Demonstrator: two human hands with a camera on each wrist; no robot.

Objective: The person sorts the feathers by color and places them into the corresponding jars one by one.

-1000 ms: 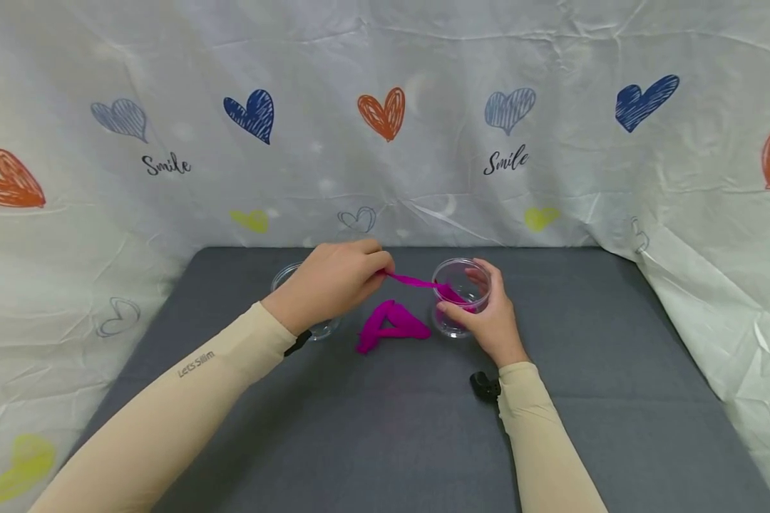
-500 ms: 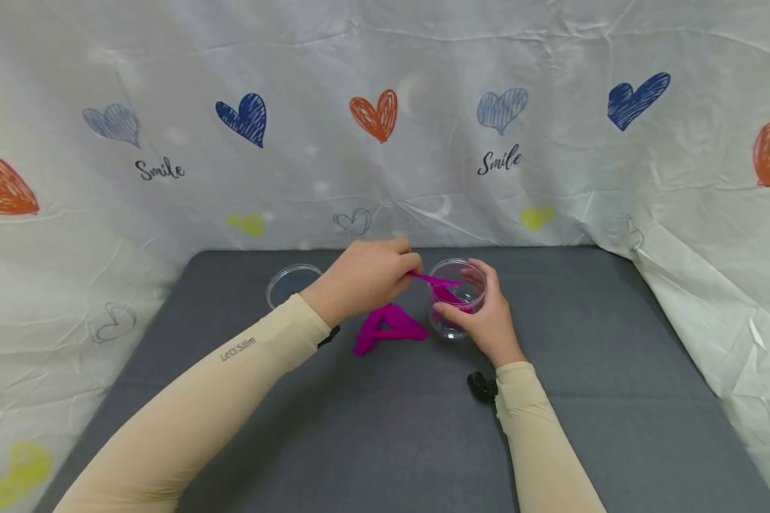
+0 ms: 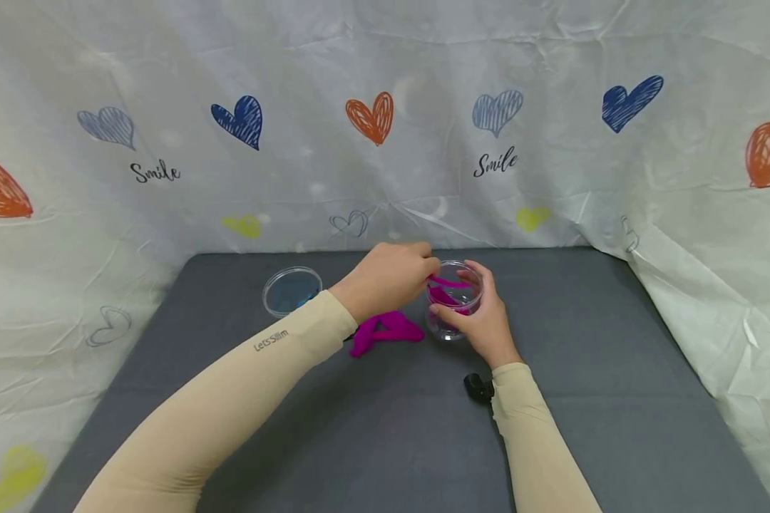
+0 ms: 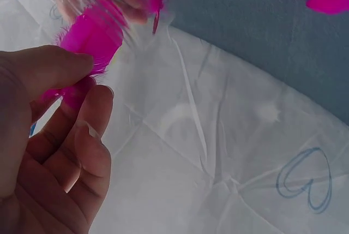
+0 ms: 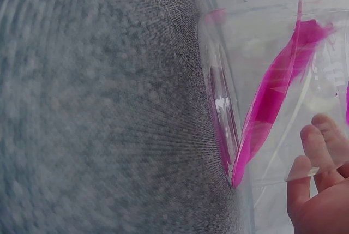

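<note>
The held feather (image 4: 90,35) reaches across the mouth of the cup (image 3: 445,329), on the side nearer the left hand (image 3: 388,278). That hand pinches it between thumb and fingertip, the remaining fingers loosely bent; such a light hold likely suits something so flimsy, and leaves its length free to project over the cup. How deep the tip sits is hard to tell. An inner feather (image 5: 267,100) leans inside the cup, its lower end against the base and the wall apparently propping it up. The right hand (image 3: 488,320) is curved around the cup's far and right side, thumb in front, probably to steady so light a vessel on the surface (image 3: 616,427). Just left of the cup lie loose feathers (image 3: 404,329), within easy reach. Farther left of the cup is a clear container (image 3: 265,293), partly hidden by the sleeve (image 3: 244,399).
</note>
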